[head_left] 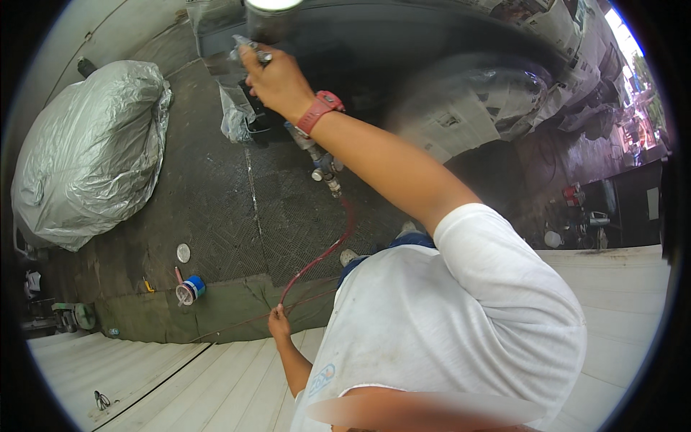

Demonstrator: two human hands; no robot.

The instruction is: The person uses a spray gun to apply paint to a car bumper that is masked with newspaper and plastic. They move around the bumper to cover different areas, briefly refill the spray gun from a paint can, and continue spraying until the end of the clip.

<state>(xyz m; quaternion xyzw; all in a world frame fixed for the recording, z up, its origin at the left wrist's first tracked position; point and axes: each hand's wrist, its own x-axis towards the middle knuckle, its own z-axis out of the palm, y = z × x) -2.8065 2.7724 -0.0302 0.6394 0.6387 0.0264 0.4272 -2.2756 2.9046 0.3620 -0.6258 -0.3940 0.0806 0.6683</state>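
My right hand (282, 85) is stretched out far ahead, its fingers wrapped round a spray gun (312, 150). Above those fingers rises the gun's cup (272, 23), dark-sided with a pale top and slightly blurred. The gun is held close to a dark, glossy car body panel (403, 47); how far its nozzle stands from the surface I cannot tell. From the fittings under the handle a red air hose (332, 247) curves back toward me. Low at my left side, my left hand (278, 322) is closed on that hose.
Newspaper (461, 119) and clear plastic mask the car's round wheel area and far edges. A large silver-covered bulk (90, 147) stands at the left. On the floor are an open blue can (192, 289) and a round lid (183, 253). Equipment (586, 216) lines the right.
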